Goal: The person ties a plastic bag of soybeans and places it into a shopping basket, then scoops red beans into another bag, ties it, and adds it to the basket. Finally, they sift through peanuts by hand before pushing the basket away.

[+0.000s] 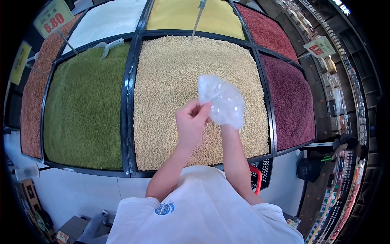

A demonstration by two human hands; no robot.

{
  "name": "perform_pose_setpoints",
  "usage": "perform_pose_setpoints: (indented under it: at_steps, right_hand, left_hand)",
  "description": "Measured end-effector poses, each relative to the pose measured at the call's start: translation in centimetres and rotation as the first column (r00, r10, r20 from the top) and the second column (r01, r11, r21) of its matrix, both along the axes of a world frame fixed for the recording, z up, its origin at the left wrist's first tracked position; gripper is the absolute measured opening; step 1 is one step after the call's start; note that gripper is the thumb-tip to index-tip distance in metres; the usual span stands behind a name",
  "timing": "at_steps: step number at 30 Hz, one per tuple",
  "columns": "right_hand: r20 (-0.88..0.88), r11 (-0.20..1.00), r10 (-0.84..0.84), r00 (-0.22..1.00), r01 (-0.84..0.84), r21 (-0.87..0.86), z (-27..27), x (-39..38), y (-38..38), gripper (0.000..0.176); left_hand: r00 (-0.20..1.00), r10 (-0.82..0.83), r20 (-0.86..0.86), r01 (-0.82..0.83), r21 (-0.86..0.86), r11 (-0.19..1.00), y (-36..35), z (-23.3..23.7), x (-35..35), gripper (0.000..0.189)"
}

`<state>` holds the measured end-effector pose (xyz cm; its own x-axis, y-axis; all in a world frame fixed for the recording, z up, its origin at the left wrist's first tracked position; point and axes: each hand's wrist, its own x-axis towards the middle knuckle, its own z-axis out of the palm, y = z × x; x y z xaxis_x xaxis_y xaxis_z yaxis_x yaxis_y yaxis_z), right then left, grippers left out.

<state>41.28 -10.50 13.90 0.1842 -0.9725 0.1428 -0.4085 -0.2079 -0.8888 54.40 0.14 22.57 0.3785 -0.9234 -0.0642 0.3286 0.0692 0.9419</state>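
I see the left hand [190, 124] raised over the middle bin, thumb and fingertips pinched shut on the near edge of a clear plastic bag [221, 103]. The bag hangs crumpled in the air just above the pale yellow beans [170, 81], not touching them as far as I can make out. The right hand [228, 127] is pushed up into the bag, and the cloudy film hides its fingers, so I cannot tell whether it grips anything or lies loose inside. Black dividers [129, 101] wall this bin off from the green grains [85, 110] on the left and the dark red grains [290, 105] on the right. A clear scoop [111, 44] lies at the far edge of the green bin, well apart from both hands. Price signs stand on thin rods: one reading 6.80 [53, 18] at far left, another [319, 46] at far right. A red basket handle [256, 179] shows beside the right forearm, below the bin front. Packed shelves [345, 101] run down the right side.
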Motion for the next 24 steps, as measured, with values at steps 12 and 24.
perform_pose_setpoints:
  at_steps: [12, 24]
  right_hand:
    - [0.715, 0.605, -0.61, 0.34, -0.383, 0.698, 2.4, 0.7, 0.2, 0.048]
    - [0.757, 0.612, -0.479, 0.443, -0.45, 0.651, -1.4, -2.0, 1.2, 0.041]
  left_hand:
    - [0.919, 0.131, -0.371, -0.205, -0.167, 0.965, -3.0, 2.0, 3.4, 0.017]
    - [0.971, 0.157, -0.178, -0.178, -0.107, 0.978, 0.0, -0.8, 3.8, 0.039]
